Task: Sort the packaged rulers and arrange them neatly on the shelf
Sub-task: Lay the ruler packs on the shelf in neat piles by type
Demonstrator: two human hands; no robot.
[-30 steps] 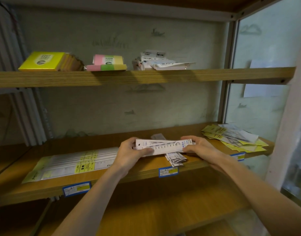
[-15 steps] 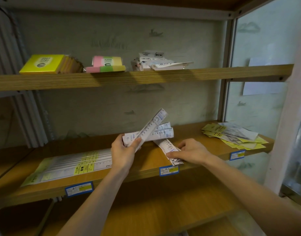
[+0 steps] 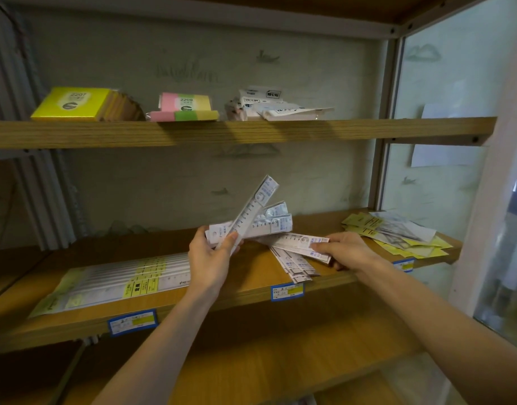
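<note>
- While the left hand (image 3: pixel 207 252) grips a fan of short packaged rulers (image 3: pixel 251 223) above the middle shelf (image 3: pixel 251 290), its thumb and fingers are curled round their lower ends; one ruler of the fan tilts steeply up and to the right, the others lie nearly level.
- The right hand (image 3: pixel 343 249) pinches the end of one more packaged ruler (image 3: pixel 292 240), thumb on top, fingers curled beneath it. That ruler lies just right of the fan and low over the shelf.
- A small loose pile of short rulers (image 3: pixel 295 266) rests on the middle shelf below the pinched ruler, reaching the front edge.
- A flat stack of long packaged rulers (image 3: pixel 114 283) with yellow labels lies on the middle shelf, left of the left hand.
- Blue-edged price tags (image 3: pixel 287 291) are fixed to the front edge of the middle shelf.
- A heap of yellow and clear packets (image 3: pixel 397 233) lies at the right end of the middle shelf.
- On the upper shelf (image 3: pixel 251 131), above the middle shelf: a yellow pad stack (image 3: pixel 76 104), a pink-green-yellow pack (image 3: pixel 184 108) and white packets (image 3: pixel 274 105).
</note>
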